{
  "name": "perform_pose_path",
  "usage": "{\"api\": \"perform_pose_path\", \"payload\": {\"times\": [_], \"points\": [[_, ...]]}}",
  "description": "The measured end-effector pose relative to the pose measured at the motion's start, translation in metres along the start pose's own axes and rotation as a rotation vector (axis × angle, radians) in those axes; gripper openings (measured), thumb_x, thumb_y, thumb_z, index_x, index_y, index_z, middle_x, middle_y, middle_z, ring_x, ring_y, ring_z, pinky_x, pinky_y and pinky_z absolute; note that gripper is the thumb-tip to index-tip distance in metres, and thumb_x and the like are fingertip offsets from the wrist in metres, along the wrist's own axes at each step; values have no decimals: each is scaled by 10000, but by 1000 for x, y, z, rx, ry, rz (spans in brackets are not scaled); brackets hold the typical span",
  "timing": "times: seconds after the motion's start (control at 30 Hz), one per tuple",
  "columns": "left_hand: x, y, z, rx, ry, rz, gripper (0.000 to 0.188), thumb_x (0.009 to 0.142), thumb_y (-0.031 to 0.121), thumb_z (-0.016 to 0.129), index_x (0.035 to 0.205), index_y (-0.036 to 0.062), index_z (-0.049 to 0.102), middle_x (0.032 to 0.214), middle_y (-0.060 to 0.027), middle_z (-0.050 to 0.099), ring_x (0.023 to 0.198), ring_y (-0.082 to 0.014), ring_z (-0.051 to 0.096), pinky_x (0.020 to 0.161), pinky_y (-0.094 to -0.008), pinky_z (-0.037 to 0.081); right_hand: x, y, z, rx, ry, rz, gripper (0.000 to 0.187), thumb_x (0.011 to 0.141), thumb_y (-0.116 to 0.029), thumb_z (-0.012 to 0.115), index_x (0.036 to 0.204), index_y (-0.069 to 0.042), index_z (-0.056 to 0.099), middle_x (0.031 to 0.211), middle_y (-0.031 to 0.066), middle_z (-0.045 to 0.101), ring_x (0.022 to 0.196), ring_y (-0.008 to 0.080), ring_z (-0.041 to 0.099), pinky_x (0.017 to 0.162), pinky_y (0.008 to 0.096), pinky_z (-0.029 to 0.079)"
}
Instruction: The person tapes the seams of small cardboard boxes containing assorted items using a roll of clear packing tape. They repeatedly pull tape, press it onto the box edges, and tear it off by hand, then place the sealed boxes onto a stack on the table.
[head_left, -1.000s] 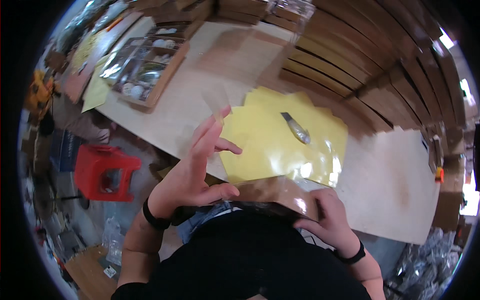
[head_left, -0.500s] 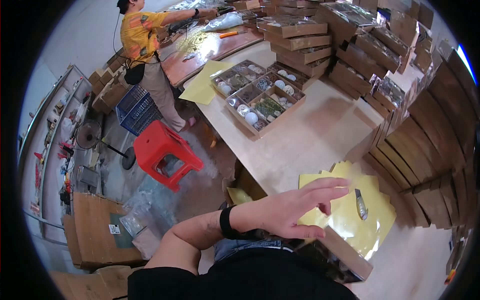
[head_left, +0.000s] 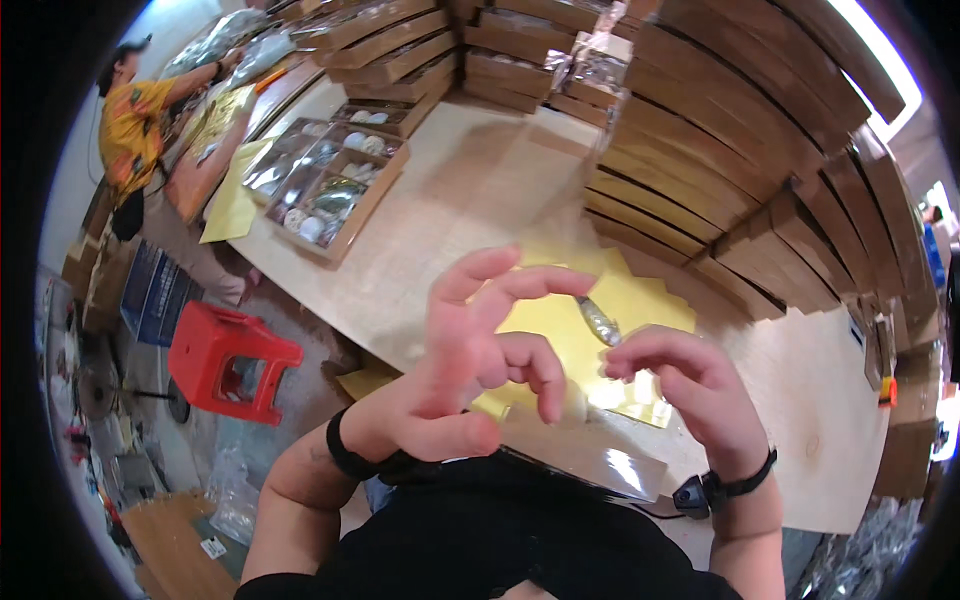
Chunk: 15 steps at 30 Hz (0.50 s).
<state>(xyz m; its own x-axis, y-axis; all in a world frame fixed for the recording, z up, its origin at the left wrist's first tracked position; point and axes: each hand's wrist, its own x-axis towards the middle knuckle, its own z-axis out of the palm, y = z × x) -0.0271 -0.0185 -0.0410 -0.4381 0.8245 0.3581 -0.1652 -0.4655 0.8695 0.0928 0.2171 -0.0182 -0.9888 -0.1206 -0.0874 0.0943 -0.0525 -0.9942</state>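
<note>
My left hand (head_left: 460, 355) is raised above the near table edge, fingers spread and bent, nothing visible in it. Opposite it, my right hand (head_left: 690, 385) has loosely curled fingers with the thumb apart; I see nothing held there. Between and below them, close to my body, lies a brown cardboard box (head_left: 575, 450) with a shiny clear cover; my left hand partly hides the area beside it. Beyond the box, yellow sheets (head_left: 640, 300) are fanned in an overlapping pile. On them rests a utility knife (head_left: 598, 322), nearest to my right fingertips but apart from them.
Two compartmented boxes of white balls and decorations (head_left: 335, 195) sit at the table's left side by another yellow sheet (head_left: 232, 200). Tall stacks of brown boxes (head_left: 700, 130) line the back and right. A red stool (head_left: 230, 360) stands left, near another person (head_left: 140, 130).
The view has swung to the right, so the table contents appear farther left. My right hand has come into view. My left hand has turned, its fingers now more bent and spread.
</note>
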Motion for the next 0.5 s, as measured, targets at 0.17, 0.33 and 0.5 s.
{"api": "perform_pose_path", "payload": {"times": [0.17, 0.33, 0.5], "points": [[2, -5, -3, -67, -17, 64, 1057, 858, 425, 730, 1533, 280, -71, 1523, -308, 168, 889, -273, 637, 820, -374, 528, 29, 3, 7, 252, -241, 148, 286, 968, -228, 646, 1165, -22, 660, 1086, 48, 671, 1026, 111, 604, 915, 260, 463], [2, -2, -2, 8, -1, -1, 1081, 849, 555, 703, 1537, 298, -91, 1530, -326, 126, 911, -311, 667, 793, -374, 567, 30, 6, 12, 274, -182, 267, 176, 895, -116, 715, 1032, -20, 662, 1007, 25, 667, 917, 91, 602, 851, 262, 470], [2, -8, 0, -1, 14, 9, 1050, 840, 535, 720, 1524, 344, -54, 1550, -310, 66, 977, -383, 658, 811, -424, 583, 28, 8, 13, 257, -56, 201, 115, 893, -85, 713, 964, -39, 635, 928, -5, 631, 871, 71, 584, 816, 232, 468]]}}
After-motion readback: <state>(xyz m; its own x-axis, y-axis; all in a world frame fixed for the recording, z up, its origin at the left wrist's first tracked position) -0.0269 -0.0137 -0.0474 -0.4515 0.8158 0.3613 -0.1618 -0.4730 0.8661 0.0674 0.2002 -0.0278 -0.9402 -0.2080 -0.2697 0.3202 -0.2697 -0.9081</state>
